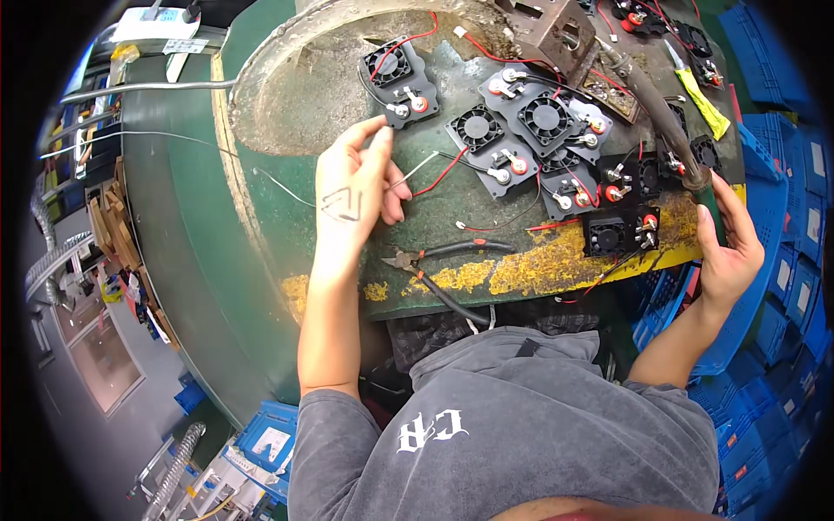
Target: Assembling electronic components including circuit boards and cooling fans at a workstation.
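My left hand [358, 178] is closed around a thin silvery wire that looks like solder wire [415, 168]. Its free tip points right, toward a black fan plate [479, 130] with metal terminals and a red lead. My right hand [731, 247] grips the dark green handle of a large soldering iron [665, 117] at the table's right edge. The iron's thick shaft slants up and left to a rusty metal block [556, 39]. Another fan plate [401, 78] lies just beyond my left fingertips. Several more fan plates [546, 117] overlap in the middle.
Cutting pliers [447, 265] with black handles lie open near the front edge. A worn duct-like hood [287, 95] stands at the far left of the green table [347, 265]. A yellow-wrapped tool [702, 104] lies at the far right. Blue crates [769, 165] are stacked beyond the right edge.
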Motion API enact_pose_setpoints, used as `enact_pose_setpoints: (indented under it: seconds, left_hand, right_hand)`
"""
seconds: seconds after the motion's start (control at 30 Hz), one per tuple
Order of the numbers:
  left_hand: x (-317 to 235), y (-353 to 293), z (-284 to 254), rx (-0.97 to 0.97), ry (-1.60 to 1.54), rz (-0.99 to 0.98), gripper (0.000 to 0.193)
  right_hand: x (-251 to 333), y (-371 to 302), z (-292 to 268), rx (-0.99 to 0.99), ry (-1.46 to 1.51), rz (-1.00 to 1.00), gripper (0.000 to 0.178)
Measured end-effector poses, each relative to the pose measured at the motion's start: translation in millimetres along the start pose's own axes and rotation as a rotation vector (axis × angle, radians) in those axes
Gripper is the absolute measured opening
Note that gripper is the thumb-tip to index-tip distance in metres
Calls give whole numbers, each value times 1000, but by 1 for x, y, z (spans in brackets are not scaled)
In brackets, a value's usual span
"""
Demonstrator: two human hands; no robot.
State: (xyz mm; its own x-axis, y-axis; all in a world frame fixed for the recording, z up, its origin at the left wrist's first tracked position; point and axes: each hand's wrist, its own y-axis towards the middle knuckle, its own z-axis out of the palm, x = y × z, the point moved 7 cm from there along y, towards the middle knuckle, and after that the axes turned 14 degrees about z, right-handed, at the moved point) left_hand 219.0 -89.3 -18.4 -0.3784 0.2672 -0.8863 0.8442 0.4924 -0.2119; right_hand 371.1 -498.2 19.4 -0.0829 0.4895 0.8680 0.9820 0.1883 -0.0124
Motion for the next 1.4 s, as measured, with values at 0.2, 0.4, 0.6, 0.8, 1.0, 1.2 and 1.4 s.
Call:
enact_pose_setpoints:
  seconds: [0.2, 0.4, 0.6, 0.8, 1.0, 1.2, 1.4]
  left_hand:
    - [1, 7, 5, 10, -278, -66, 35]
    - [10, 18, 8, 29, -222, -42, 26]
    - [3, -6, -5, -76, -165, -38, 24]
    - [-18, -53, -15, -68, -84, -69, 23]
    - [-63, -76, 14, 128, -204, 12, 12]
    - [-122, -56, 82, 435, -212, 19, 19]
    - [-163, -12, 156, 501, -158, 71, 21]
  right_hand:
    - [-2, -1, -3, 4, -23, 10, 39]
    - [-2, -10, -16, -55, 7, 18, 39]
    - [-10, -11, -34, -136, 56, 43, 37]
    - [-25, -11, -61, -243, 114, 72, 37]
    - [-34, -16, -79, -293, 175, 95, 37]
    - [-47, -26, -84, -340, 248, 87, 39]
    - [-62, -43, -110, -436, 212, 104, 39]
